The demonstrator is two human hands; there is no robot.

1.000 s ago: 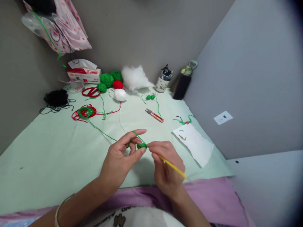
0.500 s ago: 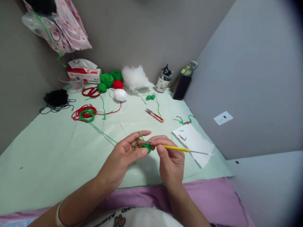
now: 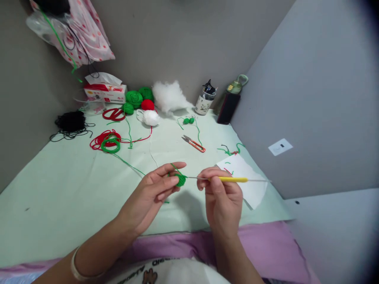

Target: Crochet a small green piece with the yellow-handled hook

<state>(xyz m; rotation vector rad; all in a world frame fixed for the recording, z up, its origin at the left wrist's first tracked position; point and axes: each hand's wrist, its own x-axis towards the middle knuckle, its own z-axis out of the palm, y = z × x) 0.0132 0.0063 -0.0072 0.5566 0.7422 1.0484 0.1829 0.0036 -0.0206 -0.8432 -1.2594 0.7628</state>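
My left hand (image 3: 154, 191) pinches a small green crochet piece (image 3: 180, 180) between thumb and fingers, with green yarn (image 3: 127, 165) looped over the forefinger and trailing back to a green coil (image 3: 110, 144). My right hand (image 3: 220, 193) grips a yellow-handled crochet hook (image 3: 233, 179) held level, its metal tip reaching into the green piece. Both hands hover above the pale green tabletop (image 3: 59, 189) near its front edge.
Orange thread snips (image 3: 194, 143) and a white paper sheet (image 3: 245, 179) lie just beyond the hands. Further back are red yarn (image 3: 102, 139), black yarn (image 3: 70, 122), yarn balls (image 3: 136, 98), white stuffing (image 3: 169, 96), a tissue box (image 3: 105, 91), a cup (image 3: 204, 103) and a bottle (image 3: 229, 103).
The right hand has swung the hook from pointing down to level and drawn it rightwards away from the left hand. The green piece stayed in the left fingers.
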